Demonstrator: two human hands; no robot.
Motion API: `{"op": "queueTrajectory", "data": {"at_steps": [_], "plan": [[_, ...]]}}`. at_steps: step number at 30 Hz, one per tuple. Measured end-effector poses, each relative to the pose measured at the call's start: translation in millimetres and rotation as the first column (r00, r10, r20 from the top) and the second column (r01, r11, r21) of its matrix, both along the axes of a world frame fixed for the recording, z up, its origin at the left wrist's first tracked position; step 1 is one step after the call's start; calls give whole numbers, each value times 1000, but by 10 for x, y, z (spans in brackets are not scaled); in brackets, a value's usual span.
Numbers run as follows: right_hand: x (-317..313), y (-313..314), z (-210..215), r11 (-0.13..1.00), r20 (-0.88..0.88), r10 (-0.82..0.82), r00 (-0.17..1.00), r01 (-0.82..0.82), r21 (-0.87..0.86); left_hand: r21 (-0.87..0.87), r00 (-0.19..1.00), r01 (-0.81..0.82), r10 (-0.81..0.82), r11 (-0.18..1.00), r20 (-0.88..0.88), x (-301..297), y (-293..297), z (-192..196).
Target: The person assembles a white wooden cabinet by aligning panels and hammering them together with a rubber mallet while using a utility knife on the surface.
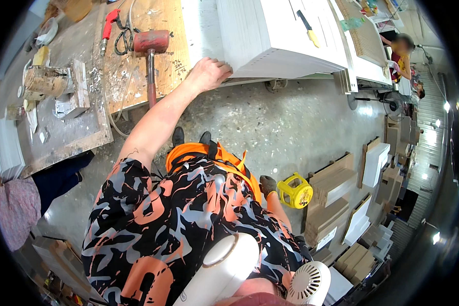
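My left hand (208,74) reaches to the front edge of the workbench, its fingers curled in against the near left corner of a stack of white panels (285,38). Whatever lies under the fingertips is hidden. Just left of that hand lies a rubber mallet (151,42), its red head on the wood and its handle pointing toward me. My right hand (268,184) hangs low by my side in a dark glove. Its fingers are too small and dark to read. A yellow plastic stool (295,191) stands on the floor beyond it in view.
A yellow-handled knife (308,29) lies on the panels. Left on the bench are a red air blow gun (109,25), black scissors (122,38) and a glue-crusted pot (48,81). Stacked boards (331,178) stand on the floor at right. Another person (18,204) is at lower left.
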State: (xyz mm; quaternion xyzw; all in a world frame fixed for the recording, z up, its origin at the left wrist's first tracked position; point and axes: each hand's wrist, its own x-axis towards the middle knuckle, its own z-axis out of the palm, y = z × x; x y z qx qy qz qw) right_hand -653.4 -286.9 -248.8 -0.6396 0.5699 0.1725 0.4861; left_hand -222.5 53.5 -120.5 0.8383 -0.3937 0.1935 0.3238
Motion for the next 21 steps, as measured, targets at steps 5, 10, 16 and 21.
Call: {"op": "queueTrajectory", "data": {"at_steps": [5,10,16,21], "plan": [[-23,-29,28,998,-40,-30,999,28,-48,-1,995,31,-31,1000,-95,-22,25,254],[143,155,-5,1000,61,9,998,-7,-24,-29,998,-40,41,999,42,18,-96,228],[80,199,-205,975,101,185,977,-170,-141,-24,989,25,-21,999,146,83,-93,182],[-41,239,-96,914,-52,341,939,-344,-215,110,996,53,-60,992,67,114,-68,276]]}}
